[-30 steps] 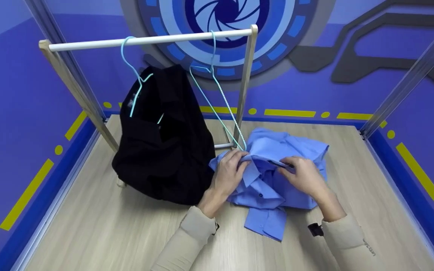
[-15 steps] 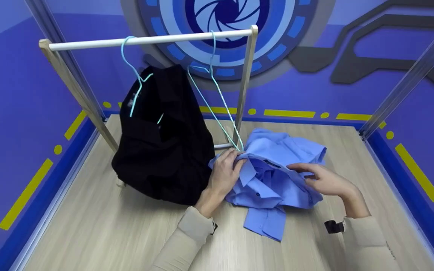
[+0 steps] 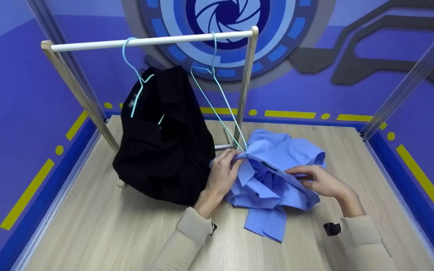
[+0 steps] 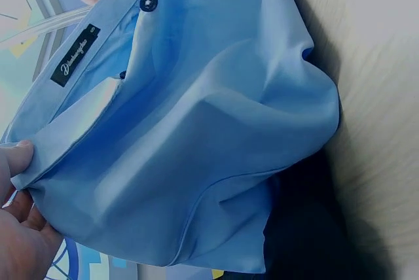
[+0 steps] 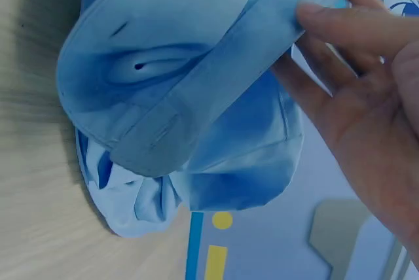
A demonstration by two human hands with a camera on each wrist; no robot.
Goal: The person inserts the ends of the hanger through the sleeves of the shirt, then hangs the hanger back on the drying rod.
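Note:
A blue button-up shirt lies bunched at the right of the rack, one cuff flat toward the front. My left hand pinches its collar near one end, thumb on top, beside the lower corner of a bare turquoise hanger. Whether that corner sits inside the collar is hidden. In the left wrist view a black label shows inside the collar band. My right hand pinches the band farther right; in the right wrist view the thumb presses its face, with fingers behind.
A rack with a white rail and wooden legs stands at the back left. From it hangs a black garment on another turquoise hanger, close to my left hand. Blue printed walls enclose the wooden floor.
My right hand has let the collar slip, shifted right and toward me, and taken it again farther along. The collar opening now spreads wider. My left hand keeps its hold, barely moved.

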